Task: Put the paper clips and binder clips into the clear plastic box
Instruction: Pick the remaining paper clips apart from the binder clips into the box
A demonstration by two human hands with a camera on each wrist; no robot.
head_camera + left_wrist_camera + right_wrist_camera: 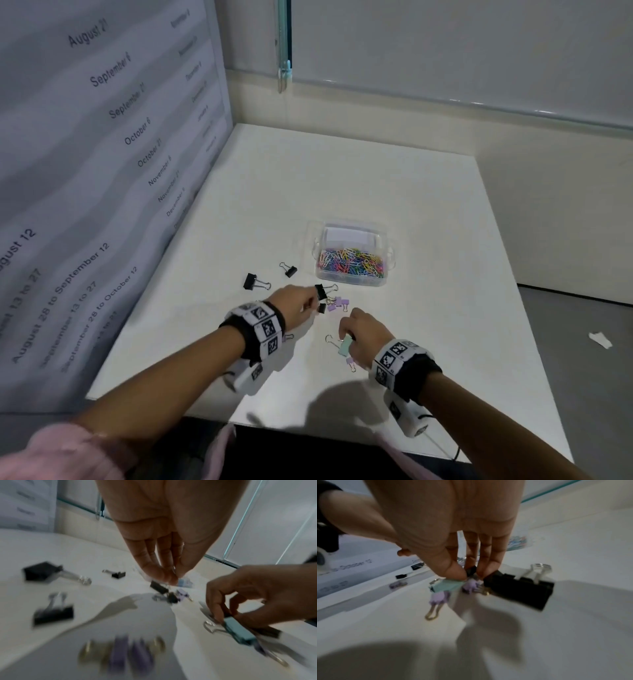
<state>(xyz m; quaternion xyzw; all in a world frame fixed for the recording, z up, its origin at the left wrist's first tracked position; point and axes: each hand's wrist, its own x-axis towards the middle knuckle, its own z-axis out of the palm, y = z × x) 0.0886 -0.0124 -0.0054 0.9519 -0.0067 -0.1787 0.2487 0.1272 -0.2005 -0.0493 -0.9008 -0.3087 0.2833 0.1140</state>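
Teal binder clip (344, 346) pinched by right fingers (453, 569).

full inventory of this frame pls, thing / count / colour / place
clear plastic box: 1, transparent, open, mid-table.
paper clips: many, mixed colours, inside the box.
black binder clips: at least 4, two lying left of the box, two at the left fingertips.
purple binder clips: at least 3, small, two between the hands, one under the right hand.
teal binder clip: 1, pinched in the right hand.
table: 1, white.
date poster: 1, grey, on the left wall.
paper scrap: 1, white, on the floor at right.
left hand: pinching a black clip.
right hand: holding the teal clip.
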